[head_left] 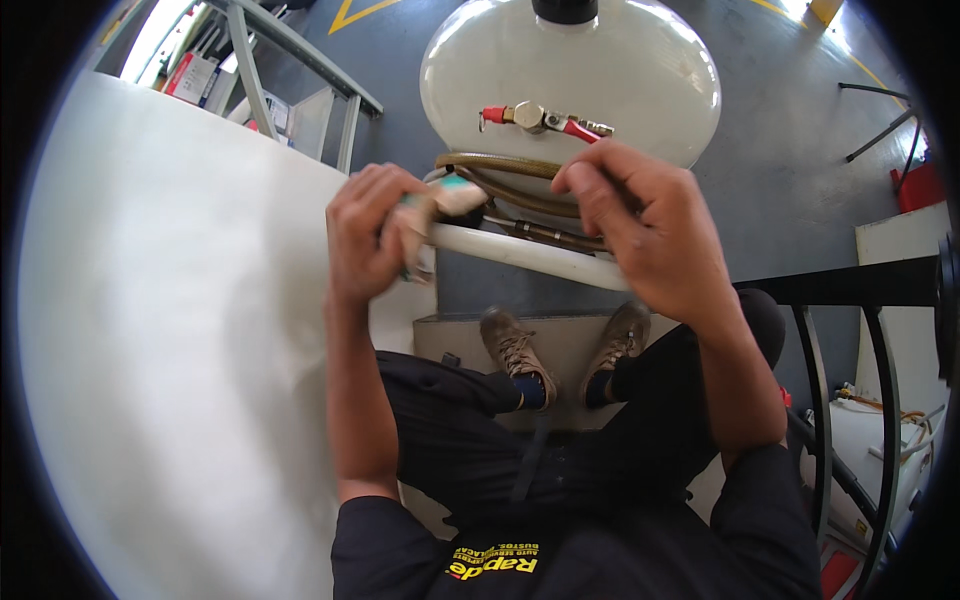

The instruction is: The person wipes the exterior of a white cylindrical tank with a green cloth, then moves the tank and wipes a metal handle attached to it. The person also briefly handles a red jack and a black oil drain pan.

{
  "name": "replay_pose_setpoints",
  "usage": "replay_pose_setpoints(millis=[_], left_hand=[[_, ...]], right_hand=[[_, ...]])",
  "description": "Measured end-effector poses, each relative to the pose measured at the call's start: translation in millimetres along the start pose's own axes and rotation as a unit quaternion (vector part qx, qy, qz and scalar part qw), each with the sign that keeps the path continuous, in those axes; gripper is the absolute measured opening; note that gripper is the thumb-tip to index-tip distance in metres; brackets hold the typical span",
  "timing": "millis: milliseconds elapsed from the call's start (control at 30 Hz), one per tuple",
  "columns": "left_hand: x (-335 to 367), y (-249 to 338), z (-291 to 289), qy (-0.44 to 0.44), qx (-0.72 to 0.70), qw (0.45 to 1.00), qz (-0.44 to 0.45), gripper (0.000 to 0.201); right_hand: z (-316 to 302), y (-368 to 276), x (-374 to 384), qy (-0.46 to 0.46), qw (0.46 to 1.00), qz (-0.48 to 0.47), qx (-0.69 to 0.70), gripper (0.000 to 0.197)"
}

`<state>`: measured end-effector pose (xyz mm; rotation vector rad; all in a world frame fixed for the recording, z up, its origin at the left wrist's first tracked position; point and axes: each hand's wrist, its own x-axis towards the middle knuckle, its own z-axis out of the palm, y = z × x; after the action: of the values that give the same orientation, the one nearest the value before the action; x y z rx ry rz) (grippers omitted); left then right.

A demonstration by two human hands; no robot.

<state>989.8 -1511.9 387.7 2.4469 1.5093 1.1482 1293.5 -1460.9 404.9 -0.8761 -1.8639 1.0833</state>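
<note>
Crumpled beige rag, perhaps teal-edged

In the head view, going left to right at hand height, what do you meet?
Large white curved panel → left hand gripping a beige and teal object → right hand → black metal frame.

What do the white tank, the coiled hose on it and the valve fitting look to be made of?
White tank: glossy painted metal or plastic; bright glare, can't tell which. Coiled hose: dull olive-brown, likely rubber. Valve fitting: shiny brass-coloured metal, red handles probably plastic-coated.
</note>
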Motion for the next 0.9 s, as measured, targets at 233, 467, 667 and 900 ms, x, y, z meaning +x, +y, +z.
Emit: replay_pose_setpoints(millis=[233,467,667,900], left_hand=[[12.0,63.7,60.9,0.142,0.151,0.977,0.046,0.026],[2.7,49.8,82.9,0.239,0.227,0.931,0.159,0.048],[-55.4,-78.8,91.4,0.394,-0.097,0.908,-0.100,0.037],[-26.7,29.1,106.0,0.362,0.026,0.932,-0.007,0.041]], right_hand=[[3.8,-0.5,3.5,0.007,1.000,0.014,0.011,0.022],[8.1,3.4,-2.8,0.048,0.999,0.018,-0.006,0.019],[14.4,-6.2,-2.3,-0.009,1.000,0.021,-0.019,0.017],[14.0,-6.9,0.8,-0.012,0.996,0.076,-0.047,0.016]])
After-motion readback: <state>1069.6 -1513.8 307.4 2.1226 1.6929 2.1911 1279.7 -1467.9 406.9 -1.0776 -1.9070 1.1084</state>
